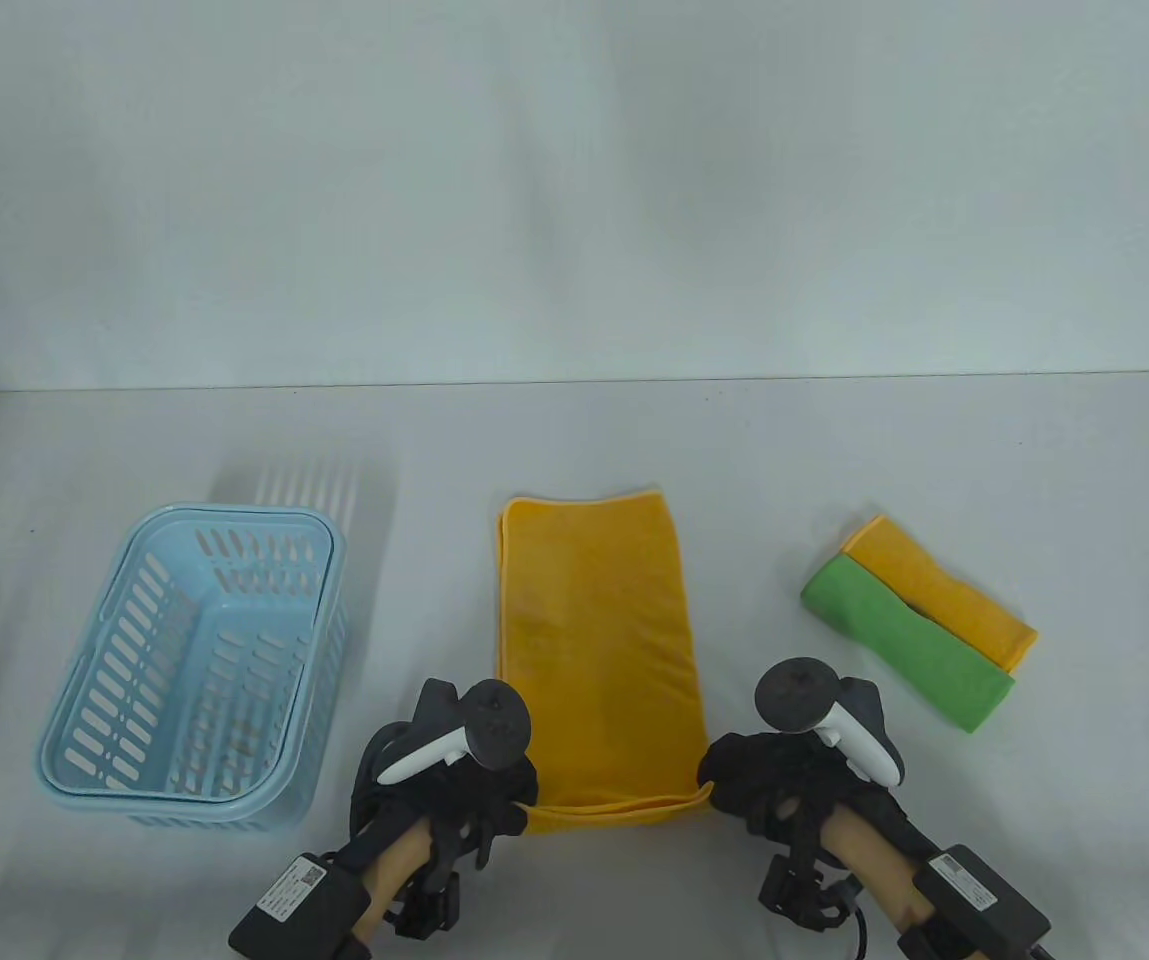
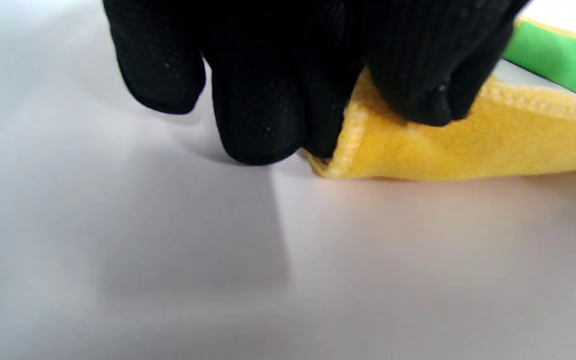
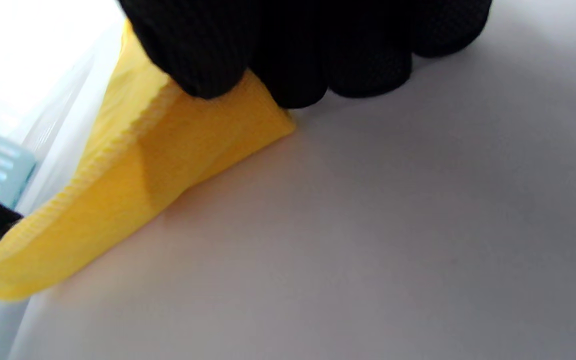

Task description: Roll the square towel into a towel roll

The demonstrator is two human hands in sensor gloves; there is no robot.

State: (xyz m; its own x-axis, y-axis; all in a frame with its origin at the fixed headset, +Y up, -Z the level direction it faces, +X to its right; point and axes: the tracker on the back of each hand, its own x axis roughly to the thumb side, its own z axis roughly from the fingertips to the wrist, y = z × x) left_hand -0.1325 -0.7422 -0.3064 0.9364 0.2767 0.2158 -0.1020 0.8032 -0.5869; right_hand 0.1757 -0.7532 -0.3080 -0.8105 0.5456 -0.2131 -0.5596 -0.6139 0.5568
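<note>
Both your hands pinch the near corners of the folded yellow towel.

Your left hand (image 1: 479,775) grips the near-left corner and your right hand (image 1: 769,780) the near-right, fingers curled on the hem, lifting it slightly. The yellow towel (image 1: 599,650) stretches away across the table (image 1: 574,450), between the blue basket (image 1: 199,665) and the green cloth (image 1: 904,635) lying on another yellow cloth (image 1: 944,590).

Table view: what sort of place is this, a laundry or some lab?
Probably a recording setup, not a laundry: a bare white table against a plain backdrop, gloved hands wearing trackers, left hand, right hand, and one yellow towel.
</note>
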